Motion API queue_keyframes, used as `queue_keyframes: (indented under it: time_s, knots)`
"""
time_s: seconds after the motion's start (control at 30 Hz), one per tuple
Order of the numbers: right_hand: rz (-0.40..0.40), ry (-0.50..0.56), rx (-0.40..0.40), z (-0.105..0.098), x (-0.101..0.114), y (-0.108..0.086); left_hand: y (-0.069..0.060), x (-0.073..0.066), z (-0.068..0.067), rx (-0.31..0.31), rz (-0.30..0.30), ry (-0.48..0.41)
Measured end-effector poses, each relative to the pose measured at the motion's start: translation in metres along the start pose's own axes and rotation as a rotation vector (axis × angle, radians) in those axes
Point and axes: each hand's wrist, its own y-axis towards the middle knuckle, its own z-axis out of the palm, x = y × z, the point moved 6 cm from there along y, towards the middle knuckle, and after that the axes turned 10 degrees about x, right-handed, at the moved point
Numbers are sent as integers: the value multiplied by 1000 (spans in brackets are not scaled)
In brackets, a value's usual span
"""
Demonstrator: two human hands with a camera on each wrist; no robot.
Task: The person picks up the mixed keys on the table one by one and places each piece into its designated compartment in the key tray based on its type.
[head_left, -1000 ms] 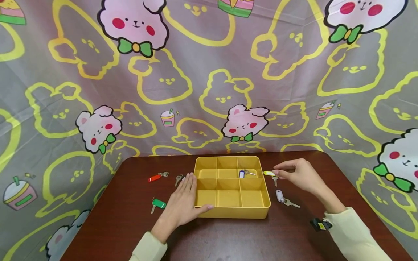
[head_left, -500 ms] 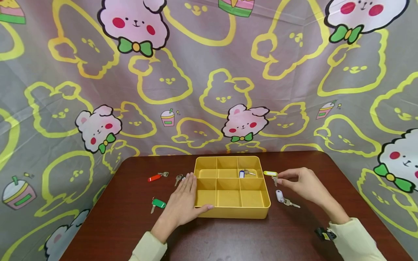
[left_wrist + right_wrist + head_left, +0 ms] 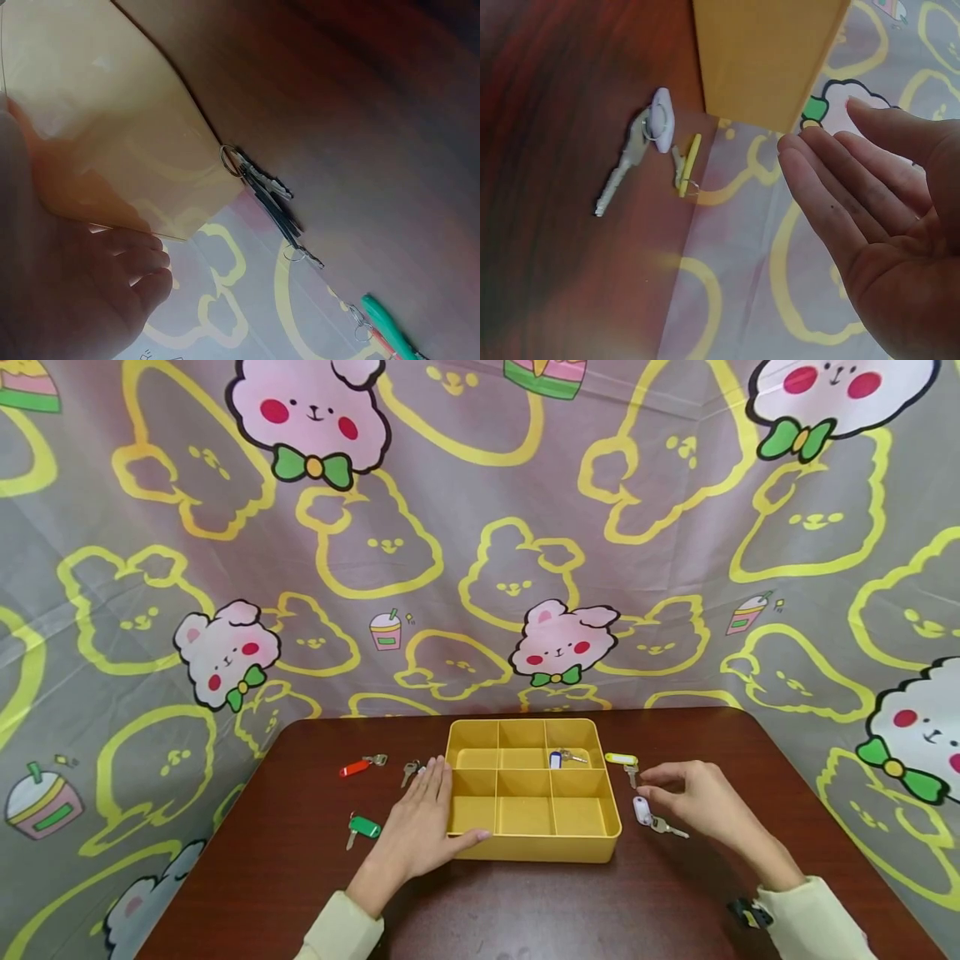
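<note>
My left hand point(image 3: 416, 827) lies along the left side of a yellow compartment box point(image 3: 536, 849), fingers straight and thumb over the front rim. Just right of the box, my right hand point(image 3: 701, 797) hovers with nothing between thumb and fingers, which the right wrist view also shows. Close to its fingertips, a key with a yellow tag point(image 3: 621, 759) and a key with a pale lilac tag point(image 3: 642, 811) lie on the table. Inside the box's back right compartment sits a key with a blue tag point(image 3: 556, 760).
On the table's left side are a key with a red tag point(image 3: 354, 768), one with a green tag point(image 3: 366, 827), and another key point(image 3: 409, 772) partly hidden by my left fingers. A patterned cloth point(image 3: 450, 568) hangs behind the dark table point(image 3: 525, 910).
My right hand has left the yellow-tagged key and moved nearer to me, toward the lilac-tagged key. The yellow-tagged key stays on the table. My left hand has not moved.
</note>
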Motion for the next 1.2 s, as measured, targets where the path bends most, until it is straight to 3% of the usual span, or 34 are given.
queue_keyframes:
  time_s: [0.53,0.87,1.2]
  knots:
    - [-83,-86,64,25,-11,-7,-2,-1,-2,12,-3,-7]
    - [-144,-216,136,42,-17,-9,-1,-2,-3,9,1,7]
    - [-211,-278,134,46,-14,-9,0,-2,-4,8,0,19]
